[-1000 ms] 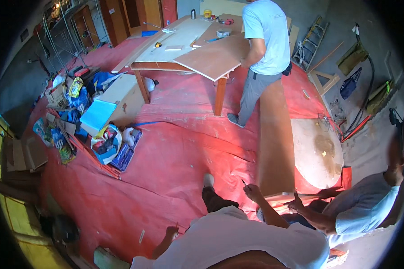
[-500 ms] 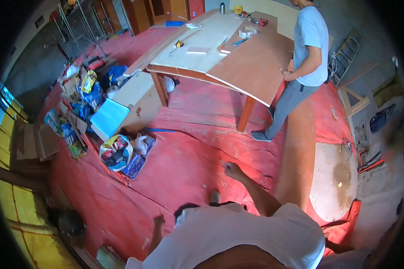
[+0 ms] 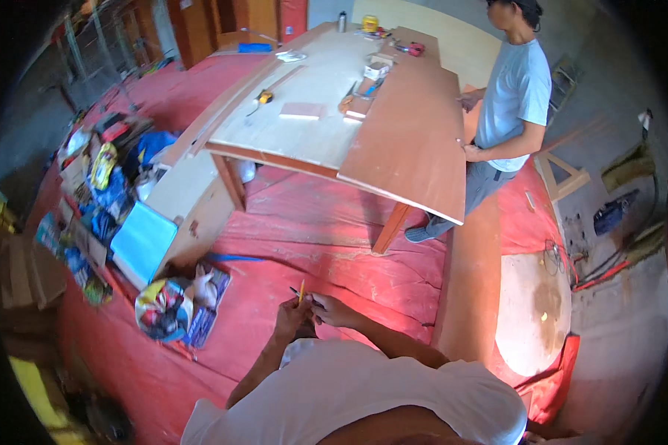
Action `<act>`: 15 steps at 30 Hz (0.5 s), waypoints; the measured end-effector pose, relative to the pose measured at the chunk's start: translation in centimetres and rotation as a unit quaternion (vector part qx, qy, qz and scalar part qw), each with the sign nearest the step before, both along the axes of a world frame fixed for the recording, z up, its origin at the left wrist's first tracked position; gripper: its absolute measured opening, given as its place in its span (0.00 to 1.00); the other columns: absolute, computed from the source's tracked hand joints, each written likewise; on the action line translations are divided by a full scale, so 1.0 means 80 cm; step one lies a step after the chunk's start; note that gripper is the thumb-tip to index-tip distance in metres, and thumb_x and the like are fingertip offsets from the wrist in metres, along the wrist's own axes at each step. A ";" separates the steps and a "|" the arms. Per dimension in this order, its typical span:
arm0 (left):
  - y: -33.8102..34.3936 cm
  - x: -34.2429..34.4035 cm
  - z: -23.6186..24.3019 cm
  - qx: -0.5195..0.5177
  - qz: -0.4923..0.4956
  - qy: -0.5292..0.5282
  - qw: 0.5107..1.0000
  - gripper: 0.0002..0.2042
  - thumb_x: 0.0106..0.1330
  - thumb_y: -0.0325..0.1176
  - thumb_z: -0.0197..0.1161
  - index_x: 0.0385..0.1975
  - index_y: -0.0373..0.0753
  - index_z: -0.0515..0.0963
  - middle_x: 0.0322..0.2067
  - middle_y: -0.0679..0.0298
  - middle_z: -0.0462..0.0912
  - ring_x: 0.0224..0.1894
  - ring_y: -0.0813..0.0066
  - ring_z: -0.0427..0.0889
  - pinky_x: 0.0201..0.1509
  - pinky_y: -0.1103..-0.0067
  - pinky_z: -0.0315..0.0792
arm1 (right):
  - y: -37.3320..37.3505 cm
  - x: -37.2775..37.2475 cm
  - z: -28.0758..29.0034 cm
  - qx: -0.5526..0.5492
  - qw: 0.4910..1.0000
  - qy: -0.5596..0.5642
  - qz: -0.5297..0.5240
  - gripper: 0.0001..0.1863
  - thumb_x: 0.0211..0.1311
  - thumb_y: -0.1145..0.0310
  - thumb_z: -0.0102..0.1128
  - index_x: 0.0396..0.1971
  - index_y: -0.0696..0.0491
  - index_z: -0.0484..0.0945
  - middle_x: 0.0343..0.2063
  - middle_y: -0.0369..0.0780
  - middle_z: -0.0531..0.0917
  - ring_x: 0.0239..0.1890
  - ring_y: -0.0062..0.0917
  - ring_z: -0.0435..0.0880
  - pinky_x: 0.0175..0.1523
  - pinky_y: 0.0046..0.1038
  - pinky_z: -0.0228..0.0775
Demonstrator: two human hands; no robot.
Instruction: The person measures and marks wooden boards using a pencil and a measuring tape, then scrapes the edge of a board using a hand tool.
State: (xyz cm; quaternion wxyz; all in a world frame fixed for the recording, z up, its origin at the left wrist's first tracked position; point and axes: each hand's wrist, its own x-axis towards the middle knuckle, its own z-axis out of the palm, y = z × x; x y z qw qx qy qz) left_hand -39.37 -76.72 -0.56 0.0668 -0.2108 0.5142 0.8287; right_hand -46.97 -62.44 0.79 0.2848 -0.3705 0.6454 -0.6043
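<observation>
My left hand (image 3: 293, 317) is closed on a yellow pencil (image 3: 302, 289) held upright in front of my body. My right hand (image 3: 326, 310) is beside it, closed around a thin dark pen-like tool (image 3: 298, 295); the two hands are close together, and whether they touch is unclear. Beyond them stands a worktable (image 3: 256, 126) with a brown board (image 3: 401, 141) on it, a tape measure (image 3: 264, 96), small boxes and other tools. A co-worker (image 3: 512, 104) in a light blue shirt stands at the board's right side, both hands at its edge.
Red sheeting (image 3: 334, 237) covers the floor. A heap of bags and boxes (image 3: 107, 178) with a bucket (image 3: 163, 308) lies left. A long brown board (image 3: 467, 297) lies right, beside an oval pale panel (image 3: 534, 315). A wooden frame (image 3: 568, 174) and hoses stand near the right wall.
My hands have come together in front of me, the right moving left and the left moving up. The co-worker's board has shifted on the table. The second person at lower right is mostly out of view.
</observation>
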 end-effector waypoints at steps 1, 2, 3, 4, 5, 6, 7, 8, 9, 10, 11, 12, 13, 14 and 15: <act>-0.013 -0.034 -0.032 -0.051 -0.007 0.035 0.998 0.18 0.67 0.44 0.53 0.23 0.37 0.77 0.14 0.69 0.72 0.16 0.84 0.66 0.19 0.82 0.60 | -0.008 -0.022 -0.008 0.025 0.999 0.001 -0.020 0.14 0.68 0.66 0.46 0.49 0.56 0.66 0.22 0.36 0.75 0.19 0.18 0.74 0.26 0.22 0.68; -0.026 -0.068 -0.065 -0.105 -0.010 0.068 0.992 0.18 0.67 0.44 0.53 0.23 0.36 0.77 0.13 0.69 0.72 0.16 0.82 0.67 0.20 0.81 0.61 | -0.016 -0.044 -0.016 0.049 0.998 0.000 -0.040 0.15 0.67 0.66 0.47 0.50 0.57 0.65 0.23 0.37 0.76 0.20 0.19 0.75 0.26 0.23 0.69; -0.043 -0.099 -0.088 -0.311 -0.019 0.179 0.933 0.19 0.67 0.45 0.51 0.23 0.35 0.77 0.12 0.68 0.71 0.15 0.81 0.67 0.20 0.79 0.62 | -0.023 -0.066 -0.028 0.112 0.993 0.002 -0.046 0.18 0.66 0.67 0.49 0.53 0.56 0.64 0.25 0.38 0.77 0.21 0.20 0.76 0.28 0.24 0.70; -0.049 -0.128 -0.069 -0.279 -0.038 0.129 0.951 0.20 0.67 0.45 0.49 0.22 0.35 0.75 0.11 0.66 0.69 0.15 0.79 0.67 0.19 0.77 0.61 | -0.019 -0.078 -0.038 0.174 0.983 -0.003 -0.063 0.21 0.65 0.68 0.51 0.55 0.56 0.63 0.27 0.38 0.79 0.23 0.21 0.78 0.30 0.26 0.72; -0.055 -0.154 -0.044 -0.248 -0.051 0.077 0.964 0.21 0.67 0.46 0.47 0.21 0.34 0.74 0.10 0.65 0.68 0.14 0.77 0.67 0.18 0.75 0.60 | -0.018 -0.098 -0.027 0.155 0.985 0.007 -0.075 0.27 0.61 0.71 0.53 0.61 0.55 0.58 0.32 0.39 0.80 0.28 0.22 0.80 0.34 0.27 0.74; -0.074 -0.193 -0.036 -0.261 -0.077 0.043 0.961 0.22 0.67 0.47 0.46 0.20 0.35 0.74 0.10 0.65 0.68 0.14 0.77 0.67 0.18 0.76 0.61 | -0.018 -0.116 -0.026 0.158 0.984 -0.001 -0.079 0.27 0.61 0.71 0.53 0.61 0.55 0.58 0.32 0.39 0.80 0.28 0.22 0.80 0.34 0.27 0.74; -0.089 -0.225 -0.032 -0.274 -0.110 0.010 0.955 0.22 0.67 0.47 0.46 0.19 0.36 0.73 0.11 0.65 0.69 0.14 0.78 0.67 0.17 0.77 0.61 | -0.012 -0.130 -0.030 0.181 0.976 0.008 -0.122 0.29 0.60 0.72 0.53 0.62 0.54 0.57 0.33 0.39 0.80 0.30 0.21 0.80 0.34 0.26 0.74; -0.106 -0.252 -0.023 -0.226 -0.117 0.071 0.964 0.22 0.67 0.48 0.46 0.19 0.37 0.72 0.12 0.66 0.70 0.14 0.79 0.68 0.17 0.79 0.61 | -0.005 -0.144 -0.036 0.204 0.966 0.018 -0.159 0.32 0.59 0.74 0.52 0.63 0.53 0.55 0.34 0.39 0.80 0.32 0.21 0.80 0.35 0.25 0.74; -0.121 -0.282 -0.014 -0.177 -0.123 0.134 0.967 0.21 0.67 0.48 0.46 0.19 0.38 0.72 0.13 0.67 0.71 0.14 0.80 0.69 0.17 0.80 0.62 | 0.008 -0.157 -0.050 0.143 0.971 -0.063 -0.182 0.30 0.59 0.74 0.52 0.63 0.53 0.57 0.35 0.40 0.80 0.33 0.21 0.80 0.35 0.24 0.74; -0.139 -0.313 -0.024 -0.176 -0.123 0.128 0.968 0.21 0.67 0.48 0.46 0.19 0.38 0.72 0.13 0.67 0.71 0.14 0.80 0.69 0.17 0.80 0.62 | 0.019 -0.167 -0.061 0.079 0.967 -0.141 -0.196 0.29 0.59 0.74 0.52 0.62 0.53 0.58 0.36 0.40 0.80 0.34 0.21 0.80 0.36 0.23 0.74; -0.159 -0.343 -0.047 -0.099 -0.092 0.094 0.986 0.19 0.67 0.46 0.47 0.21 0.39 0.72 0.14 0.68 0.72 0.14 0.81 0.69 0.16 0.81 0.61 | 0.026 -0.176 -0.058 0.095 0.968 -0.110 -0.206 0.27 0.59 0.73 0.51 0.60 0.54 0.60 0.35 0.40 0.80 0.33 0.21 0.80 0.36 0.23 0.74; -0.173 -0.370 -0.060 -0.020 -0.064 0.061 0.996 0.16 0.67 0.44 0.48 0.23 0.40 0.72 0.16 0.69 0.72 0.13 0.82 0.69 0.15 0.82 0.61 | 0.036 -0.184 -0.054 0.104 0.967 -0.097 -0.211 0.26 0.60 0.73 0.51 0.59 0.54 0.62 0.35 0.40 0.80 0.33 0.21 0.80 0.36 0.22 0.74; -0.178 -0.393 -0.052 -0.018 -0.070 0.055 0.996 0.16 0.67 0.44 0.48 0.23 0.40 0.72 0.16 0.69 0.72 0.13 0.82 0.69 0.15 0.82 0.61 | 0.050 -0.188 -0.049 0.113 0.964 -0.084 -0.225 0.24 0.60 0.73 0.51 0.58 0.55 0.63 0.35 0.40 0.81 0.32 0.21 0.80 0.36 0.22 0.74; -0.182 -0.411 -0.036 0.020 -0.063 0.055 0.996 0.13 0.67 0.42 0.50 0.25 0.40 0.71 0.15 0.70 0.71 0.13 0.83 0.67 0.14 0.83 0.60 | 0.063 -0.192 -0.043 0.115 0.943 -0.112 -0.293 0.22 0.60 0.72 0.50 0.55 0.56 0.65 0.33 0.40 0.81 0.31 0.21 0.80 0.36 0.21 0.74; -0.184 -0.427 -0.022 0.058 -0.054 0.055 0.995 0.11 0.66 0.40 0.52 0.28 0.40 0.71 0.15 0.71 0.69 0.12 0.83 0.66 0.13 0.83 0.59 | 0.072 -0.197 -0.038 0.116 0.917 -0.138 -0.357 0.20 0.60 0.71 0.50 0.53 0.57 0.68 0.32 0.40 0.81 0.30 0.20 0.80 0.36 0.20 0.74</act>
